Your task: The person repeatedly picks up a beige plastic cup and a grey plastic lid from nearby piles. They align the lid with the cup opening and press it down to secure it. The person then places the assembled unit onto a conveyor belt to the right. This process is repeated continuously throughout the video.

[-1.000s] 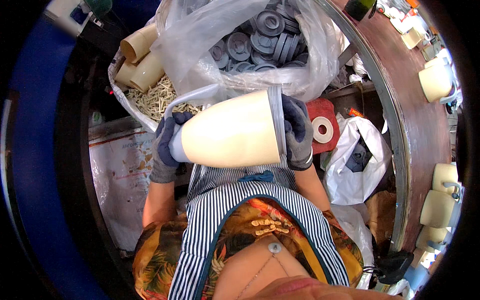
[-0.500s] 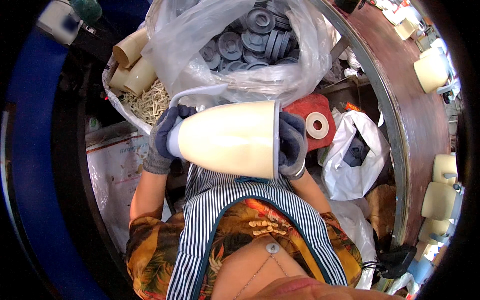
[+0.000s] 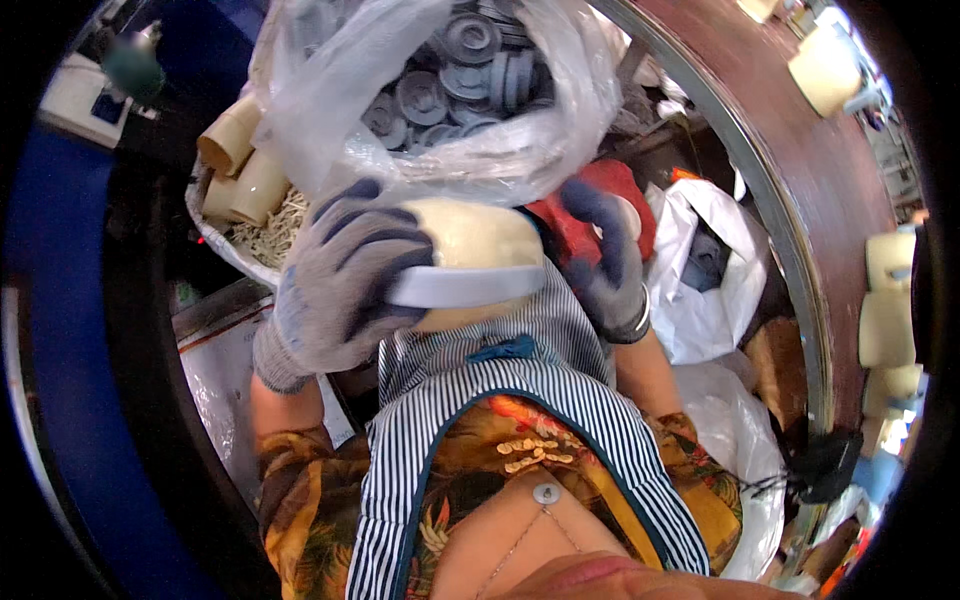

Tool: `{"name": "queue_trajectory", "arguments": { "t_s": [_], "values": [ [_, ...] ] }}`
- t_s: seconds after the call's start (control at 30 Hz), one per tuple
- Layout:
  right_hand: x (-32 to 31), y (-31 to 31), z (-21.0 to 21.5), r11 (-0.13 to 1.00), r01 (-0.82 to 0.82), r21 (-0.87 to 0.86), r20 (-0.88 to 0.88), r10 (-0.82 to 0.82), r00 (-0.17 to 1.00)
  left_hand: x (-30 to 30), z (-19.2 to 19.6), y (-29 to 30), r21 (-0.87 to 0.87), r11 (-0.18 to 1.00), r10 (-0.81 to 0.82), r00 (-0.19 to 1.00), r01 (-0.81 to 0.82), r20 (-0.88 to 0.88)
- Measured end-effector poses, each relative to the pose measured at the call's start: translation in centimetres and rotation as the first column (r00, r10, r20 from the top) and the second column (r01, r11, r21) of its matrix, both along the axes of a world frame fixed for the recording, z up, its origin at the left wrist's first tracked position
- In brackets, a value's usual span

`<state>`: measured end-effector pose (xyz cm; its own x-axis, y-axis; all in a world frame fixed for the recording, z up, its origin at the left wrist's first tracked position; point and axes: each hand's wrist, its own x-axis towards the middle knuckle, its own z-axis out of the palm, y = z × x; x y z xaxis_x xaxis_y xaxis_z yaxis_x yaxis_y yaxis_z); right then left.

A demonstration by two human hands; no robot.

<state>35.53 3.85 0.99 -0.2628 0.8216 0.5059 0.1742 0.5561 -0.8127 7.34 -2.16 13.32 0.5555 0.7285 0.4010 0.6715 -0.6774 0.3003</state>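
A cream jug (image 3: 480,235) with a pale blue-grey handle (image 3: 465,287) is in front of my lap, the handle facing me. My left hand (image 3: 345,275), in a grey glove with dark blue fingers, is wrapped round the jug's left side by the handle. The jug's end there is hidden behind this glove. My right hand (image 3: 612,265), gloved alike, is off the jug to its right. Its fingers are apart, with nothing visible in them. Behind that hand lies a red pad (image 3: 570,215) with a pale ring (image 3: 628,218), partly covered by the fingers.
Ahead, a clear plastic bag (image 3: 330,120) holds many grey round caps (image 3: 470,40). Left of it, cream tubes (image 3: 258,185) rest in a sack over small sticks. A white bag (image 3: 700,310) stands at right, beside a brown table (image 3: 800,190) bearing more cream jugs (image 3: 825,75).
The jug has turned from lying sideways between both hands to having its handle toward me. My right hand has let go of its right end and opened.
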Motion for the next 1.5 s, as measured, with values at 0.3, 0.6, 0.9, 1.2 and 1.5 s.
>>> {"name": "queue_trajectory", "arguments": {
  "t_s": [0.3, 0.6, 0.9, 1.2, 1.5],
  "values": [
    [18.0, -1.8, 10.8, 0.607, 0.756, 0.245, -0.309, -0.69, 0.654, 6.8, -0.5, 2.3, 0.124, 0.992, -0.099, 0.757, 0.024, 0.645],
    [32.9, 5.6, 12.9, 0.529, 0.762, 0.373, 0.13, -0.843, 0.522, 7.5, -9.5, 2.5, -0.246, 0.966, 0.007, 0.935, 0.086, 0.356],
    [27.2, -17.1, -11.2, 0.116, 0.459, -0.881, 0.468, 0.065, 0.881, 6.7, -14.6, 1.6, -0.584, 0.812, 0.266, 0.882, 0.013, 0.389],
    [28.5, -34.0, -35.5, -0.298, 0.791, -0.534, 0.749, 0.268, 0.606, 8.7, -14.5, 2.1, -0.438, 0.899, 0.066, 0.983, 0.014, 0.169],
    [27.8, -17.9, -8.7, 0.138, 0.263, -0.955, 0.154, -0.525, 0.837, 6.9, -15.2, 1.6, -0.461, 0.887, 0.084, 0.983, 0.002, 0.166]
  ]
}}
